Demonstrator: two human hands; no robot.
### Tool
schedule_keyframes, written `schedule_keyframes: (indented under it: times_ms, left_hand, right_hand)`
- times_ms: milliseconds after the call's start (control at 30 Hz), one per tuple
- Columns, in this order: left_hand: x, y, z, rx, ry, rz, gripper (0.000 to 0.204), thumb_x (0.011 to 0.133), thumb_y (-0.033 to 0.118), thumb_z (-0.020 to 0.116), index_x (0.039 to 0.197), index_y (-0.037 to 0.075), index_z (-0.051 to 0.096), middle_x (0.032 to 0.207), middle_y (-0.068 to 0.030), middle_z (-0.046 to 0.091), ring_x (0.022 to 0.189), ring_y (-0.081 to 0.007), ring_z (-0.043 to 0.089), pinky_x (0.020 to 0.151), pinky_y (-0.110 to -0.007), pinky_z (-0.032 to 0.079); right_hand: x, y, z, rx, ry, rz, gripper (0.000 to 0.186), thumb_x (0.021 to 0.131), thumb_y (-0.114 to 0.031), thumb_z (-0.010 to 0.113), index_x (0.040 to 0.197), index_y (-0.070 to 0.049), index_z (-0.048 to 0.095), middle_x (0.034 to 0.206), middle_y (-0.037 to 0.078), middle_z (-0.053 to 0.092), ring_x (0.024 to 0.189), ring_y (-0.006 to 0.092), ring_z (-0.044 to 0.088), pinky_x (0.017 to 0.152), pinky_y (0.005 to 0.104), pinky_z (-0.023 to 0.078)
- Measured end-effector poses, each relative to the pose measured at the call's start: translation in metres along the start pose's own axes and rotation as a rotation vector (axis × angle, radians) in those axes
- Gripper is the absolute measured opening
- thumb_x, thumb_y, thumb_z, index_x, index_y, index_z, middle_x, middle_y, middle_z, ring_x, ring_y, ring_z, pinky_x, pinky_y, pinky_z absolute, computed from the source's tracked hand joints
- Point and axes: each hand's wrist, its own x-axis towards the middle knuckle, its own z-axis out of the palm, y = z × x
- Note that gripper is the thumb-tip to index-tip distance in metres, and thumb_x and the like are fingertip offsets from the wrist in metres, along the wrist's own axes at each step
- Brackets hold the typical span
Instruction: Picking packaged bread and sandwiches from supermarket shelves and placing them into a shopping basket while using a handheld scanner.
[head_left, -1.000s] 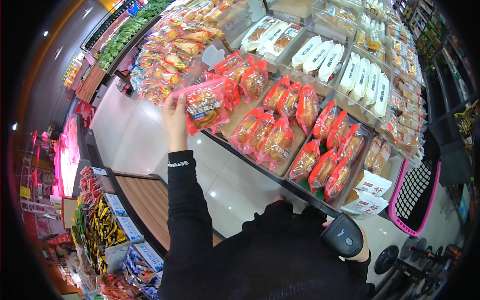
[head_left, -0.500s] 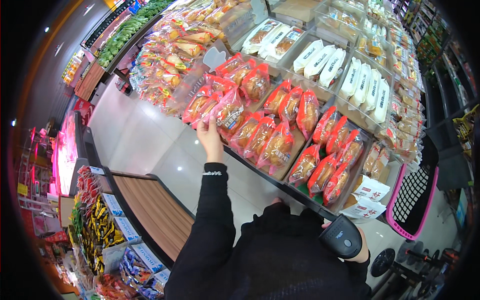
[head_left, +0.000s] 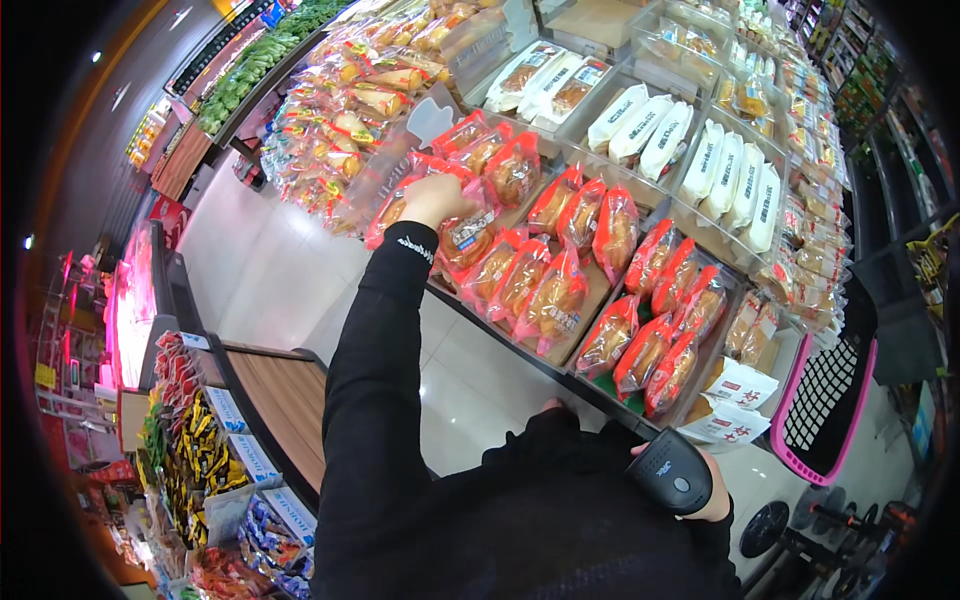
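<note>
My left hand (head_left: pixel 438 200) reaches over the front left compartment of a bread display. It touches or lies just above the red-and-clear bags of bread there, its fingertips hidden from view. A bagged bread (head_left: pixel 468 238) rests right beside it, nearer to me. More bagged bread (head_left: pixel 515 168) lies just beyond the hand. At my right side, close to the display's front edge, my right hand (head_left: pixel 718 495) is wrapped round a black handheld scanner (head_left: pixel 675 473), which covers most of its fingers.
White-wrapped loaves (head_left: pixel 645 128) fill the trays farther back. Bagged rolls (head_left: pixel 350 130) are heaped at the far left. A pink-rimmed black basket (head_left: pixel 825 410) stands at the right. Behind my left arm is a wood-topped stand (head_left: pixel 275 400) beside bins of small packets (head_left: pixel 205 450).
My left hand has moved forward from the near edge of the bread, over the bags, its fingers now out of sight. The scanner in my right hand has shifted slightly left.
</note>
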Motion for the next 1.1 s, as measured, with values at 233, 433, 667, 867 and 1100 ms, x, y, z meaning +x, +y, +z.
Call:
schedule_keyframes:
  times_ms: [233, 433, 667, 867, 1100]
  left_hand:
    - [0.033, -0.003, 0.016, -0.089, -0.003, 0.052, 0.039, 0.06, 0.037, 0.067, 0.08, 0.004, 0.061, 0.081, -0.0148, 0.061, 0.078, -0.028, 0.059, 0.066, -0.036, 0.046]
    - [0.026, -0.021, 0.025, -0.38, 0.202, 0.123, 0.025, 0.064, 0.024, 0.062, 0.072, 0.002, 0.055, 0.073, -0.0154, 0.057, 0.069, -0.0296, 0.056, 0.061, -0.038, 0.043]
    - [-0.02, -0.04, 0.075, -1.098, 0.78, -0.005, 0.017, 0.077, 0.01, 0.056, 0.069, 0.0, 0.046, 0.061, -0.003, 0.044, 0.058, -0.0094, 0.042, 0.051, -0.026, 0.035]
    - [-0.051, -0.007, 0.134, -1.627, 0.972, -0.203, 0.012, 0.085, 0.014, 0.05, 0.08, 0.003, 0.047, 0.07, 0.0018, 0.044, 0.059, -0.0036, 0.039, 0.051, -0.019, 0.033]
    - [-0.081, -0.003, 0.134, -1.574, 0.971, -0.173, 0.012, 0.082, 0.01, 0.054, 0.078, 0.001, 0.049, 0.073, 0.0004, 0.048, 0.059, -0.0047, 0.042, 0.051, -0.02, 0.036]
  right_hand:
    - [-0.004, 0.022, 0.003, -0.051, 0.074, 0.036, 0.056, 0.058, -0.024, 0.073, 0.102, 0.004, 0.051, 0.105, 0.013, 0.055, 0.091, 0.0169, 0.054, 0.08, 0.0284, 0.04]
    - [0.031, -0.003, 0.022, -0.065, 0.289, 0.024, 0.045, 0.06, -0.005, 0.067, 0.102, 0.002, 0.051, 0.094, 0.01, 0.058, 0.087, 0.0185, 0.056, 0.079, 0.028, 0.041]
    - [0.092, -0.022, 0.041, 0.011, 0.171, -0.034, 0.041, 0.066, -0.008, 0.069, 0.102, 0.0, 0.051, 0.093, 0.007, 0.058, 0.086, 0.0125, 0.054, 0.079, 0.0267, 0.041]
    - [0.134, -0.025, 0.057, 0.135, 0.175, -0.067, 0.043, 0.067, -0.006, 0.068, 0.105, -0.001, 0.048, 0.092, 0.003, 0.057, 0.085, 0.01, 0.053, 0.077, 0.0257, 0.042]
    - [0.144, -0.015, 0.067, 0.265, 0.176, -0.025, 0.046, 0.066, -0.005, 0.068, 0.107, -0.002, 0.047, 0.091, 0.002, 0.057, 0.084, 0.0088, 0.053, 0.077, 0.0249, 0.041]
